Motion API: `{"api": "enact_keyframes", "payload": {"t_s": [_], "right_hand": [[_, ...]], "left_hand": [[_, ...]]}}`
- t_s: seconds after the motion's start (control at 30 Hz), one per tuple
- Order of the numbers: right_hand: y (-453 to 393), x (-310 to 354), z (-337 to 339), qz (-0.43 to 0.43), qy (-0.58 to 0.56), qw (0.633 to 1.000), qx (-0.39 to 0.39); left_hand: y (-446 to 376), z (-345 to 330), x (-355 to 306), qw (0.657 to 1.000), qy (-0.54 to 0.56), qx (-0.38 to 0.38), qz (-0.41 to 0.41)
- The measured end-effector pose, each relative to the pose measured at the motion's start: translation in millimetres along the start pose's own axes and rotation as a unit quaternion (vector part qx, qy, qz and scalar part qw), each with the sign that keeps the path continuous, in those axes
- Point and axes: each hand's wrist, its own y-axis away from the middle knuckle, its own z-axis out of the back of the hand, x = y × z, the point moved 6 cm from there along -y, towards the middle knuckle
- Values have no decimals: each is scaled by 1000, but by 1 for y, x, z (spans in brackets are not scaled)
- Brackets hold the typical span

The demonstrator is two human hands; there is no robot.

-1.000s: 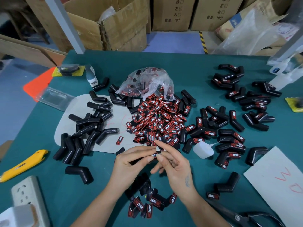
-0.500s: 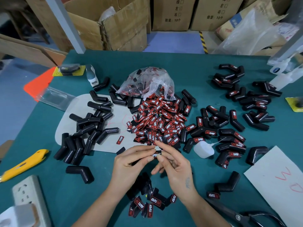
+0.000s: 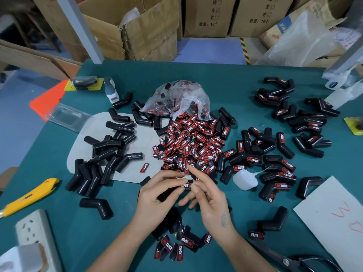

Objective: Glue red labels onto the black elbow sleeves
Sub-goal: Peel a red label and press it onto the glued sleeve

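Left hand (image 3: 157, 195), lower centre of frame: fingers curled round a black elbow sleeve (image 3: 167, 193), a red label (image 3: 185, 185) showing at its fingertips. Right hand (image 3: 208, 201), just beside it: fingers straight and spread, thumb tip against the label; whether it pinches cannot be told.

Above the hands, centre: heap of loose red labels (image 3: 192, 146) spilling from a clear plastic bag (image 3: 176, 99).

Left of the heap: unlabelled sleeves (image 3: 106, 154) on a pale sheet (image 3: 141, 142).

Right and upper right: labelled sleeves (image 3: 279, 167); a small white glue bottle (image 3: 244, 179) lies near them.

Below the hands: a small pile of labelled sleeves (image 3: 182, 244).

Lower left: yellow utility knife (image 3: 29, 197), power strip (image 3: 35, 236). Lower right: scissors (image 3: 290, 260).

All on a green table (image 3: 225, 79).
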Motion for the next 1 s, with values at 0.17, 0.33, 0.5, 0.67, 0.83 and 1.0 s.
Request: {"api": "enact_keyframes", "payload": {"t_s": [0.17, 0.33, 0.5, 0.67, 0.83, 1.0], "right_hand": [[4, 2, -7, -1, -2, 1000, 12], [5, 4, -6, -8, -27, 1000, 5], [5, 5, -6, -5, -21, 1000, 6], [6, 5, -5, -6, -17, 1000, 7], [6, 8, -4, -3, -23, 1000, 6], [4, 11, -7, 10, -40, 999, 9]], "left_hand": [[3, -3, -1, 996, -59, -14, -62], [6, -7, -1, 989, -92, 12, -117], [7, -11, -2, 979, -113, 35, -164], [8, -14, -3, 962, -150, 52, -222], [9, -14, -2, 953, -181, 49, -240], [9, -11, -4, 975, -110, 17, -194]]}}
